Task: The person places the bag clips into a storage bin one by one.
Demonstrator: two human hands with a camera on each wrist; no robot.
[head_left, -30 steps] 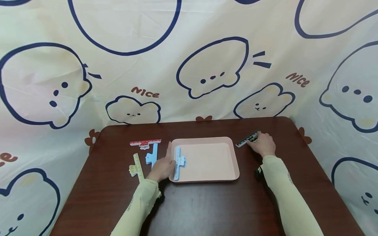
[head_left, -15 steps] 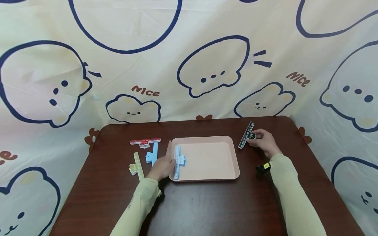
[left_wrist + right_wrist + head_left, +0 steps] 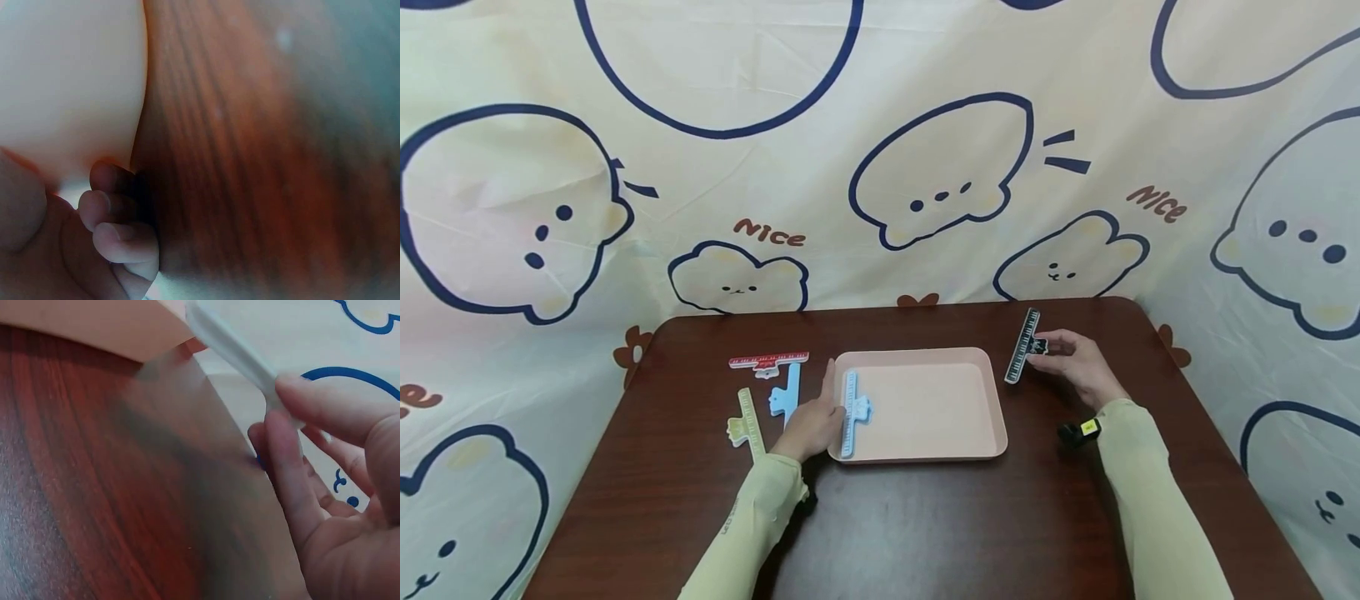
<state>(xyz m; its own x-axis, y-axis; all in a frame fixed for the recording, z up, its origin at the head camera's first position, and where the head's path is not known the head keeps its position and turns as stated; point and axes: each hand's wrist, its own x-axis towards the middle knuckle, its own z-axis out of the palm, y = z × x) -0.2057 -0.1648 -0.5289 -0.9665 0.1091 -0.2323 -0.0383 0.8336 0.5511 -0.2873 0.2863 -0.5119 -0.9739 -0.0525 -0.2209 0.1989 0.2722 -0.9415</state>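
One dark red-brown table (image 3: 895, 533) takes up the lower half of what I can see from here, its grain streaky, its far corners rounded, a pale sheen lying on the bare wood towards six o'clock. Cream cloth (image 3: 940, 50) hangs behind it at twelve and wraps round towards nine and three, lightly creased, printed with navy-outlined cartoon faces, brown flowers (image 3: 633, 343) and the word "Nice" (image 3: 1156, 202) in brown.

On the wood sits a shallow pale-pink tray (image 3: 932, 404) with rounded corners, and I'll read the clock from its middle. Inside it, along the nine o'clock side, lies a light-blue ruler clip (image 3: 849, 421). Outside, a red clip (image 3: 769, 362) lies between nine and ten, a second blue clip (image 3: 787, 400) at nine, partly covered by the left hand (image 3: 812, 427), and a yellow-green clip (image 3: 749, 425) between eight and nine.

That left hand is at the tray's nine o'clock rim, forefinger straight along it, other fingers (image 3: 115, 209) bent in close; I cannot tell whether it grips the tray. At two o'clock, just beyond the rim, the right hand (image 3: 1069, 362) pinches a black ruler clip (image 3: 1022, 347) between thumb and forefinger, tilted and raised off the wood. A black device (image 3: 1086, 428) with a yellow patch sits at that wrist, below a pale green sleeve (image 3: 1157, 500).
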